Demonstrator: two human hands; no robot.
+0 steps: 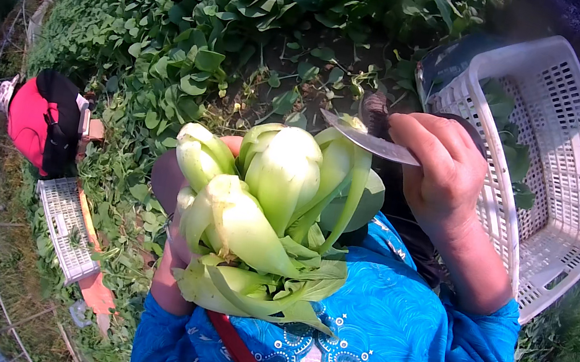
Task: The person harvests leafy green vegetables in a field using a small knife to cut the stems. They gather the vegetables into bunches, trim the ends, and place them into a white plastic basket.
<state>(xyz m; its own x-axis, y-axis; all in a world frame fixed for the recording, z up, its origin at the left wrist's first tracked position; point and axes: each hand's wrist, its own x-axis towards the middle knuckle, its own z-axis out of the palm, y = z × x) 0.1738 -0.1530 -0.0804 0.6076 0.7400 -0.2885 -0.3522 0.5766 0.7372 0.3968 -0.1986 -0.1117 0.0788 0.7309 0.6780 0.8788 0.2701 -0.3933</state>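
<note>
A bunch of bok choy heads (281, 179) with pale green stalks lies in my left hand (181, 237), their bases pointing away from my body. Most of that hand is hidden behind the stalks; a fingertip shows between two heads. My right hand (440, 170) grips a knife, its handle hidden in my fist. The curved metal blade (372, 142) points left and lies across the base of the rightmost head. A small pale cut piece (354, 123) rests at the blade's upper edge.
A white perforated plastic crate (538, 225) with some green leaves (515, 157) inside stands at my right. Leafy plants (209, 10) grow ahead. At the far left, a person in a pink and black top (36, 119) is beside another white crate (68, 226).
</note>
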